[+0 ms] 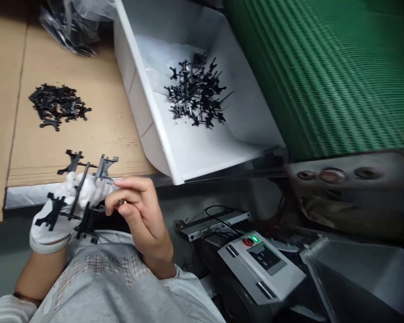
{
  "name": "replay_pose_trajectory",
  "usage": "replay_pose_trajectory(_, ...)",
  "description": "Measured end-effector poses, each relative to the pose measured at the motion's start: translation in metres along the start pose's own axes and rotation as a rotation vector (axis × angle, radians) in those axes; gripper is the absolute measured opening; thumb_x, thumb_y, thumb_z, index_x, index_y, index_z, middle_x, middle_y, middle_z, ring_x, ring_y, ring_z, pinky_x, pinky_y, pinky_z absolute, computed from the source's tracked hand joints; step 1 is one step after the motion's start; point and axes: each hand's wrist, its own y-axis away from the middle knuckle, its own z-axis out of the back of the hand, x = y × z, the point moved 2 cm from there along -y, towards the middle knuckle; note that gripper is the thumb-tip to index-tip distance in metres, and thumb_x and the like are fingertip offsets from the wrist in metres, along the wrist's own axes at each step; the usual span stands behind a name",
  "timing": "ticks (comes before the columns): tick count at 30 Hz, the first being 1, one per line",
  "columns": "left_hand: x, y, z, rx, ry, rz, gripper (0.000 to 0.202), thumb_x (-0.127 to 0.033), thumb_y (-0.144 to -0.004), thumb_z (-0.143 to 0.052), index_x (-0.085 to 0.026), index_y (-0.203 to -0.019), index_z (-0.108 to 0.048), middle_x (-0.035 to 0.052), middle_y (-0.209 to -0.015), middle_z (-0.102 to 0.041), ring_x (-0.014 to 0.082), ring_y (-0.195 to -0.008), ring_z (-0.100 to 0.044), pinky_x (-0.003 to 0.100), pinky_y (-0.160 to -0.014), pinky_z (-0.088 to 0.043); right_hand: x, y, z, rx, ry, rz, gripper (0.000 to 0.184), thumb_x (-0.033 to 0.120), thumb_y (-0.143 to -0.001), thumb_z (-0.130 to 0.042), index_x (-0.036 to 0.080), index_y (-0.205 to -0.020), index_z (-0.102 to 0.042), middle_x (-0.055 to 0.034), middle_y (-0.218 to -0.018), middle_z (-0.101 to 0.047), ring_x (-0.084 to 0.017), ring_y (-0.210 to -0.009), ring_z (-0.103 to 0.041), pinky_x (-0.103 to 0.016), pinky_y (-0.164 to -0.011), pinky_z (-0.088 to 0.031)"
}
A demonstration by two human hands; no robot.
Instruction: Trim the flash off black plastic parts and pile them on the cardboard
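Observation:
My left hand (pixel 59 211), in a white glove, is closed around a black plastic sprue frame (pixel 82 188) with several small parts on its branches, held just above my lap. My bare right hand (pixel 141 211) is next to it, fingers curled and pinching at the right end of the same frame. A small metal tip shows between the right fingers; I cannot make out what it is. A pile of loose black parts (pixel 59 105) lies on the cardboard sheet (pixel 97 130) beyond my hands.
A white bin (pixel 155 134) holds a heap of black sprue pieces (pixel 197 94). A green ribbed belt (pixel 323 76) runs at the right. A clear bag of black parts (pixel 70 27) sits at the top left. A grey control box (pixel 261 264) with red and green lights is low at the centre right.

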Motion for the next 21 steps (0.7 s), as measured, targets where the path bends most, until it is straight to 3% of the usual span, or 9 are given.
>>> replay_pose_trajectory(2,-0.005,0.007,-0.002,-0.015,-0.176,-0.057,0.086,0.010,-0.083,-0.070,-0.019,-0.162,-0.052,0.0164,-0.165,-0.057,0.0323,-0.177,-0.020,0.053,-0.149,-0.018,0.001,0.002,0.001,0.010,0.003,-0.019,0.027,0.035,-0.115,-0.063,0.032,-0.140,-0.055,0.0009,-0.095,-0.074,-0.016,-0.088,-0.075,-0.031,-0.085,-0.062)
replay_pose_trajectory(6,-0.013,0.026,-0.013,-0.009,-0.254,0.056,0.092,0.001,-0.084,-0.081,-0.020,-0.166,-0.048,0.0163,-0.153,-0.067,0.0379,-0.178,-0.008,0.058,-0.147,-0.020,0.000,0.007,0.001,0.004,0.001,-0.019,0.027,0.036,-0.112,-0.068,0.033,-0.139,-0.061,-0.0008,-0.100,-0.077,-0.017,-0.093,-0.080,-0.030,-0.083,-0.066)
replay_pose_trajectory(8,-0.015,0.033,-0.016,0.010,-0.230,0.113,0.094,-0.003,-0.088,-0.080,-0.021,-0.171,-0.040,0.0165,-0.150,-0.070,0.0377,-0.175,-0.023,0.057,-0.146,-0.026,-0.001,0.009,0.000,-0.001,-0.007,-0.043,0.025,0.034,-0.112,-0.069,0.032,-0.137,-0.065,-0.0024,-0.105,-0.079,-0.018,-0.096,-0.082,-0.031,-0.085,-0.068)
replay_pose_trajectory(10,-0.016,0.034,-0.015,0.052,-0.185,0.115,0.099,-0.002,-0.091,-0.074,-0.029,-0.176,-0.031,0.0125,-0.156,-0.068,0.0295,-0.164,-0.050,0.049,-0.144,-0.034,-0.003,0.011,0.000,-0.005,-0.008,-0.073,0.023,0.035,-0.111,-0.069,0.031,-0.134,-0.069,-0.0045,-0.110,-0.080,-0.019,-0.097,-0.083,-0.032,-0.086,-0.069)
replay_pose_trajectory(12,-0.016,0.030,-0.011,0.083,-0.165,0.113,0.102,-0.001,-0.094,-0.069,-0.036,-0.177,-0.023,0.0096,-0.161,-0.066,0.0224,-0.148,-0.067,0.041,-0.140,-0.041,-0.004,0.012,-0.001,-0.009,-0.008,-0.096,0.022,0.036,-0.110,-0.071,0.030,-0.130,-0.073,-0.0065,-0.113,-0.082,-0.020,-0.095,-0.082,-0.034,-0.086,-0.070)
replay_pose_trajectory(16,-0.017,0.024,-0.003,0.090,-0.159,0.159,0.101,0.000,-0.098,-0.062,-0.031,-0.180,-0.012,0.0138,-0.157,-0.069,0.0217,-0.138,-0.075,0.036,-0.134,-0.048,-0.004,0.014,-0.001,-0.016,-0.034,-0.126,0.022,0.035,-0.108,-0.074,0.030,-0.129,-0.075,-0.0055,-0.105,-0.082,-0.021,-0.091,-0.082,-0.035,-0.082,-0.070)
replay_pose_trajectory(19,-0.019,0.029,-0.006,0.121,-0.112,0.179,0.099,0.000,-0.099,-0.058,-0.035,-0.180,-0.012,0.0116,-0.149,-0.075,0.0242,-0.133,-0.077,0.042,-0.134,-0.049,-0.004,0.012,-0.001,0.005,-0.034,-0.126,0.020,0.036,-0.107,-0.075,0.029,-0.126,-0.075,-0.0066,-0.107,-0.082,-0.022,-0.091,-0.083,-0.036,-0.082,-0.071)
replay_pose_trajectory(21,-0.018,0.034,-0.010,0.188,0.032,0.233,0.093,-0.004,-0.100,-0.056,-0.035,-0.179,-0.018,0.0100,-0.143,-0.078,0.0243,-0.131,-0.078,0.045,-0.134,-0.050,-0.004,0.009,-0.001,0.019,-0.032,-0.101,0.019,0.035,-0.106,-0.077,0.029,-0.124,-0.076,-0.0068,-0.110,-0.082,-0.022,-0.090,-0.083,-0.036,-0.082,-0.071)
